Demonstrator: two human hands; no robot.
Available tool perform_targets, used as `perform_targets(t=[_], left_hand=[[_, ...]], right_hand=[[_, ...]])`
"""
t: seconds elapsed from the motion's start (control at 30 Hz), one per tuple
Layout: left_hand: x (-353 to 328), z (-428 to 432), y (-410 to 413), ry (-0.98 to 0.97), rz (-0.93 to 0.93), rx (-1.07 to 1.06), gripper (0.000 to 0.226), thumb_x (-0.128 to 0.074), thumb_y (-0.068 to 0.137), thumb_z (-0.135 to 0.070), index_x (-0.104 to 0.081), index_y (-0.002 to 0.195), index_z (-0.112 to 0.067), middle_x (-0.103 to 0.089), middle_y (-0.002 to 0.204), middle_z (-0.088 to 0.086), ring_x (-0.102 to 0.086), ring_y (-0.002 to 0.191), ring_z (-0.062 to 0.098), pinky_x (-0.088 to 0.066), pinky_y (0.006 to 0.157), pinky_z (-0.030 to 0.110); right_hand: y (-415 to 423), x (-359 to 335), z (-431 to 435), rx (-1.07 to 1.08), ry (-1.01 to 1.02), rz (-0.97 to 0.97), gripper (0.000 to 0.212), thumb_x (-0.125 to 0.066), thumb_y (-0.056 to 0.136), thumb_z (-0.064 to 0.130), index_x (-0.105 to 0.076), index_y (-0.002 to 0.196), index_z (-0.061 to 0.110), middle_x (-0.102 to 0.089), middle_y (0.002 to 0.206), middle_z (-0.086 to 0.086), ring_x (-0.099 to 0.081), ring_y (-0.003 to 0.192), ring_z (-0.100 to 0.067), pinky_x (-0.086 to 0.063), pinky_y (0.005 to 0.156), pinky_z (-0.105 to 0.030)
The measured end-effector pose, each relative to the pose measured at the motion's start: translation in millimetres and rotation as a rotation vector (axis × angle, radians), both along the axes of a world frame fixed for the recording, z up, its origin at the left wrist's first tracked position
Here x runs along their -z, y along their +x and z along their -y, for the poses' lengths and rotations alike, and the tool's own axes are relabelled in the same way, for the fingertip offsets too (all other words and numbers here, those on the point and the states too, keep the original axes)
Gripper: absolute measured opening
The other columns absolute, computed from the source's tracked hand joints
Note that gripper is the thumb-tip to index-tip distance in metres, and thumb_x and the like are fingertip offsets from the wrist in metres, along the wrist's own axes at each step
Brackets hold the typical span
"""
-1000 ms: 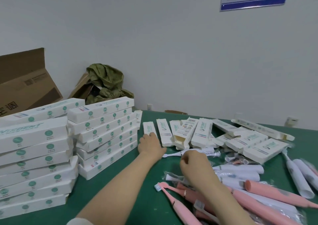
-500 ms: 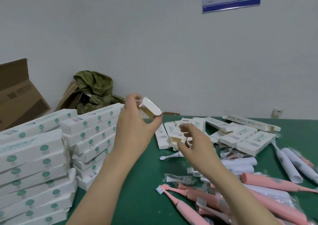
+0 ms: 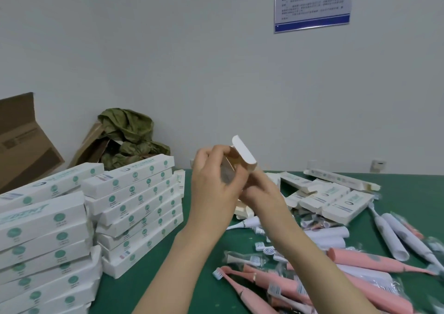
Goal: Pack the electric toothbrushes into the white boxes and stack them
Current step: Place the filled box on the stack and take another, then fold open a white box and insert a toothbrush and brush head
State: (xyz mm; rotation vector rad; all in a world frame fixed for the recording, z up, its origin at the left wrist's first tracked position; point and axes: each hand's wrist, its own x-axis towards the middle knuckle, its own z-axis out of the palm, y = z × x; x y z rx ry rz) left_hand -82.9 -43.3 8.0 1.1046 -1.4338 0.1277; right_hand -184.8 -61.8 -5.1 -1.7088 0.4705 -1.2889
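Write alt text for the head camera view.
The left hand and right hand hold a white box, end flap open, above a green table. Stacked boxes stand at left; loose boxes, pink toothbrushes and white toothbrushes lie at right.

brown carton, olive cloth, blue notice.

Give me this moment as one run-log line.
left hand: grips box | right hand: holds same box | box: lifted, end flap open | toothbrushes: loose on table | stacks: at left
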Motion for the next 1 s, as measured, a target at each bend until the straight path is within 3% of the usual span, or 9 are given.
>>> perform_targets(t=[0.1, 0.17, 0.3, 0.4, 0.47, 0.57, 0.7, 0.87, 1.0], left_hand=[[12, 4, -2, 0.102, 0.046, 0.018, 0.013, -0.062, 0.086, -0.035, -0.051, 0.091, -0.040, -0.043, 0.099, -0.016, -0.048, 0.093, 0.002, -0.031, 0.077, 0.002], [18, 4, -6, 0.126, 0.044, 0.051, 0.014, -0.056, 0.080, -0.051, -0.048, 0.090, -0.045, -0.046, 0.097, -0.014, -0.048, 0.092, -0.002, -0.033, 0.076, 0.002], [25, 7, -12, 0.205, 0.051, 0.108, 0.043, -0.062, 0.064, -0.042, -0.041, 0.101, -0.051, -0.043, 0.101, -0.020, -0.045, 0.095, -0.011, -0.035, 0.073, 0.000], [29, 11, -8, 0.214, -0.024, 0.068, 0.068, -0.077, 0.066, -0.021, -0.039, 0.118, -0.043, -0.046, 0.113, -0.023, -0.045, 0.103, -0.011, -0.036, 0.079, 0.000], [26, 10, -7, 0.180, -0.143, 0.069, 0.065, -0.080, 0.060, -0.030, -0.043, 0.111, -0.044, -0.053, 0.110, -0.024, -0.050, 0.104, -0.009, -0.038, 0.079, 0.001], [20, 8, -10, 0.114, -0.202, 0.071, 0.052, -0.078, 0.054, -0.042, -0.051, 0.098, -0.043, -0.058, 0.101, -0.029, -0.055, 0.096, -0.010, -0.040, 0.074, 0.002], [15, 4, -11, 0.091, -0.158, 0.014, 0.045, -0.082, 0.060, -0.036, -0.052, 0.093, -0.041, -0.061, 0.094, -0.020, -0.056, 0.092, -0.004, -0.043, 0.071, 0.008], [7, -3, -8, 0.055, -0.054, -0.006, 0.041, -0.081, 0.066, -0.024, -0.052, 0.091, -0.038, -0.060, 0.092, -0.016, -0.054, 0.092, 0.003, -0.044, 0.076, 0.016], [5, -4, -5, 0.030, -0.006, -0.019, 0.043, -0.083, 0.064, -0.022, -0.060, 0.100, -0.025, -0.059, 0.092, -0.016, -0.053, 0.089, 0.003, -0.042, 0.074, 0.014]], right_hand=[[-12, -9, 5, 0.013, 0.110, 0.264, 0.030, -0.042, 0.094, 0.020, -0.059, 0.117, 0.031, -0.066, 0.120, 0.005, -0.060, 0.112, -0.003, -0.048, 0.096, -0.024], [-17, -9, 7, 0.107, 0.054, 0.175, 0.029, -0.046, 0.095, 0.034, -0.060, 0.120, 0.030, -0.064, 0.121, 0.012, -0.057, 0.111, 0.007, -0.046, 0.096, -0.015], [-11, -2, 7, 0.320, -0.066, -0.027, 0.033, -0.044, 0.099, 0.014, -0.061, 0.126, 0.021, -0.068, 0.113, 0.010, -0.060, 0.102, 0.005, -0.048, 0.094, -0.020], [-9, -1, 7, 0.343, -0.119, -0.058, 0.034, -0.045, 0.098, 0.014, -0.060, 0.127, 0.023, -0.060, 0.082, 0.023, -0.057, 0.074, 0.014, -0.043, 0.070, -0.005], [-11, -3, 8, 0.370, -0.168, -0.077, 0.034, -0.045, 0.098, 0.014, -0.059, 0.128, 0.023, -0.053, 0.073, 0.024, -0.052, 0.063, 0.016, -0.039, 0.063, -0.003], [-17, -7, 7, 0.430, -0.273, -0.110, 0.034, -0.044, 0.099, 0.016, -0.056, 0.131, 0.020, -0.061, 0.098, 0.015, -0.052, 0.082, 0.017, -0.037, 0.074, 0.000], [-16, -4, 6, 0.413, -0.351, -0.143, 0.036, -0.041, 0.101, 0.018, -0.050, 0.136, 0.015, -0.054, 0.126, 0.011, -0.042, 0.115, 0.011, -0.032, 0.092, 0.001], [-10, 0, 6, 0.475, -0.486, -0.205, 0.045, -0.034, 0.096, 0.023, -0.046, 0.138, 0.014, -0.048, 0.138, 0.004, -0.038, 0.124, 0.006, -0.027, 0.103, -0.005], [-8, 2, 6, 0.286, -0.269, 0.022, 0.034, -0.039, 0.101, 0.025, -0.047, 0.133, 0.031, -0.051, 0.137, 0.013, -0.044, 0.126, 0.004, -0.036, 0.104, -0.016]])
